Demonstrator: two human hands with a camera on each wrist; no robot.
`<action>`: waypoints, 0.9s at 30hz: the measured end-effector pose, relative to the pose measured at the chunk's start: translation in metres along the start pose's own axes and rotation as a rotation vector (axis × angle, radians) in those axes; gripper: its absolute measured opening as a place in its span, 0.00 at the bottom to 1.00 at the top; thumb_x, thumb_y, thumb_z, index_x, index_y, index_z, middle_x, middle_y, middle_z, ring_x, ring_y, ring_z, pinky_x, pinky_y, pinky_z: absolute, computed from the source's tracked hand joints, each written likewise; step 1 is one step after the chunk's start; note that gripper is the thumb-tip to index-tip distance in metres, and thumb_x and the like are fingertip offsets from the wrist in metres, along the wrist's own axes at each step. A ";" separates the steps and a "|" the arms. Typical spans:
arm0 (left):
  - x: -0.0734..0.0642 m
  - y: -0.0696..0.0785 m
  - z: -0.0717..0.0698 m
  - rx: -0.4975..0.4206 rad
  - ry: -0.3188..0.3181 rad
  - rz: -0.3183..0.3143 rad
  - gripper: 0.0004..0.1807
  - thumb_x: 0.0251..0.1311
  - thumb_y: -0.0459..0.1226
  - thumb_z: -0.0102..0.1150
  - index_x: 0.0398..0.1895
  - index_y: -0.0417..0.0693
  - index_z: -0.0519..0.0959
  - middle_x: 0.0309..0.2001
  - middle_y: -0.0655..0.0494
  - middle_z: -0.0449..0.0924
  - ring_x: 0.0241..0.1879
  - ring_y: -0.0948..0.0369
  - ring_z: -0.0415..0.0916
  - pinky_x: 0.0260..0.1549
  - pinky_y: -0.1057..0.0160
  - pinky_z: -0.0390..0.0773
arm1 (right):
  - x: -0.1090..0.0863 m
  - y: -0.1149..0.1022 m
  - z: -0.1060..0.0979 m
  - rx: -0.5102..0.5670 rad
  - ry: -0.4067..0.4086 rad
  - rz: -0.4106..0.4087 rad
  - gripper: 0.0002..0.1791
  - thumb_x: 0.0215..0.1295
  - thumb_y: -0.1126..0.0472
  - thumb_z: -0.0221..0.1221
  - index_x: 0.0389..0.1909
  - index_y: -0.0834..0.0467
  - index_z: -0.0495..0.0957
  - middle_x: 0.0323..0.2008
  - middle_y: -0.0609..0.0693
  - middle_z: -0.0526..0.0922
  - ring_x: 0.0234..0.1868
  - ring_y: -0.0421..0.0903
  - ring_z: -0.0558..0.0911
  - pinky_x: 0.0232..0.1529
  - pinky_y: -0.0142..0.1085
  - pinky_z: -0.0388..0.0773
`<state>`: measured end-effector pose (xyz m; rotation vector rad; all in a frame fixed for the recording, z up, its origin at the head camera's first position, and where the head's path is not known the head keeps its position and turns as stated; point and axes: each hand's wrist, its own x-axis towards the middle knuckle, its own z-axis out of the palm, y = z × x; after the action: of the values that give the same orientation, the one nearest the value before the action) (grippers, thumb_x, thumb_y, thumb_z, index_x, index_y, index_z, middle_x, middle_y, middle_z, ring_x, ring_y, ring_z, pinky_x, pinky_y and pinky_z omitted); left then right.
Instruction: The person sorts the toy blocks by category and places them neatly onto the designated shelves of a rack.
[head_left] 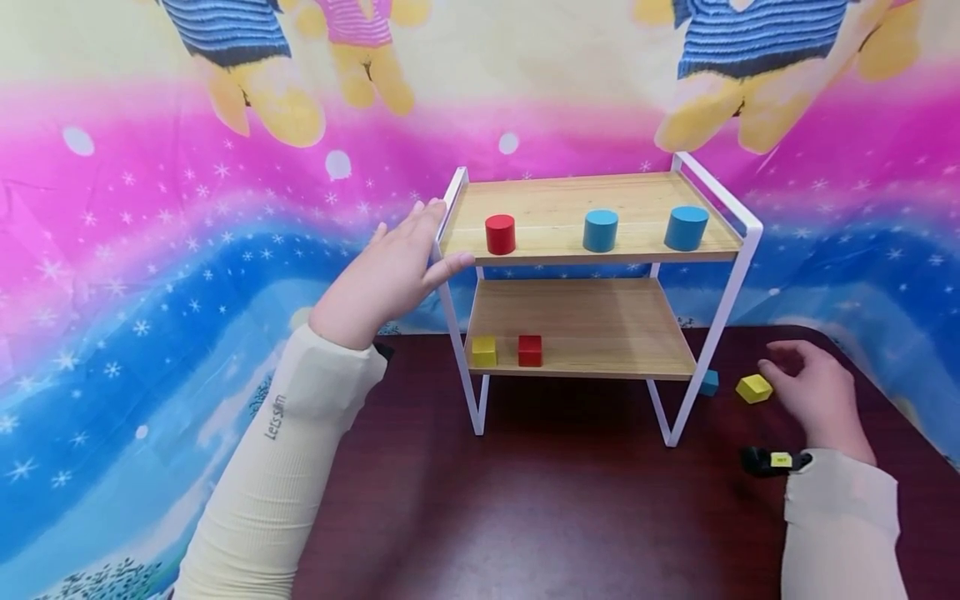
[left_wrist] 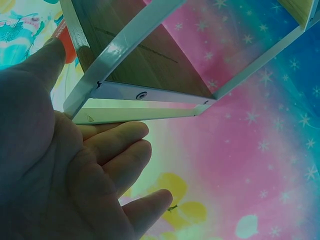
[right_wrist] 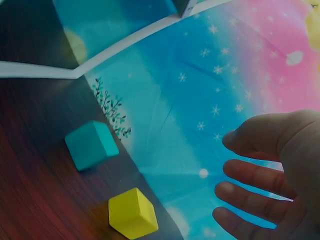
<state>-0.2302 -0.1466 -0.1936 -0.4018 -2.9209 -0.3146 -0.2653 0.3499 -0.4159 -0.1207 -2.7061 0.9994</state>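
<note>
My left hand [head_left: 393, 271] lies against the upper left side of a two-tier wooden shelf [head_left: 555, 200] with a white frame. In the left wrist view its fingers run straight along the white side bar [left_wrist: 145, 94], and the thumb overlaps a red cylinder [left_wrist: 66, 44]. Out to the right of the shelf, my right hand [head_left: 821, 396] hovers beside a yellow cube [head_left: 753, 389] with loosely bent fingers and nothing in them. A blue cube [head_left: 709, 383] lies left of that yellow cube, partly behind the shelf's right leg.
On the top tier stand a red cylinder [head_left: 500, 235] and two blue cylinders, one in the middle [head_left: 601, 231] and one at the right [head_left: 686, 228]. The lower tier holds a yellow cube [head_left: 483, 352] and a red cube [head_left: 529, 351]. A patterned cloth [head_left: 187, 250] hangs behind the dark table [head_left: 525, 517].
</note>
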 end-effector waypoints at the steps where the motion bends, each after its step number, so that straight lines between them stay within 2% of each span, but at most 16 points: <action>1: 0.000 0.000 0.000 0.001 -0.001 0.001 0.50 0.70 0.62 0.50 0.83 0.50 0.42 0.81 0.47 0.47 0.81 0.52 0.40 0.77 0.43 0.38 | 0.001 0.002 -0.001 -0.003 -0.010 -0.004 0.29 0.77 0.54 0.54 0.66 0.72 0.67 0.63 0.78 0.66 0.55 0.75 0.71 0.50 0.69 0.74; 11: 0.001 -0.001 0.000 0.006 -0.004 0.008 0.50 0.70 0.63 0.48 0.83 0.49 0.41 0.81 0.48 0.46 0.81 0.52 0.39 0.77 0.44 0.38 | 0.011 0.013 -0.001 -0.028 -0.096 0.012 0.31 0.77 0.52 0.54 0.67 0.73 0.64 0.63 0.80 0.63 0.57 0.78 0.67 0.52 0.72 0.71; 20: 0.001 -0.001 -0.001 0.006 -0.009 0.009 0.49 0.70 0.63 0.48 0.83 0.50 0.42 0.81 0.48 0.45 0.81 0.52 0.38 0.77 0.44 0.38 | 0.015 0.032 0.010 -0.025 -0.127 0.036 0.32 0.76 0.54 0.57 0.68 0.75 0.63 0.61 0.80 0.65 0.55 0.77 0.69 0.50 0.69 0.74; 27: 0.001 -0.002 -0.001 0.007 -0.007 0.013 0.50 0.70 0.63 0.48 0.83 0.49 0.42 0.81 0.48 0.46 0.81 0.52 0.39 0.76 0.43 0.39 | 0.016 0.034 0.018 -0.022 -0.119 0.061 0.31 0.76 0.57 0.56 0.66 0.77 0.63 0.59 0.80 0.66 0.55 0.77 0.69 0.52 0.67 0.74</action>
<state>-0.2311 -0.1482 -0.1924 -0.4214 -2.9237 -0.3024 -0.2861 0.3676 -0.4478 -0.1534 -2.8379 1.0250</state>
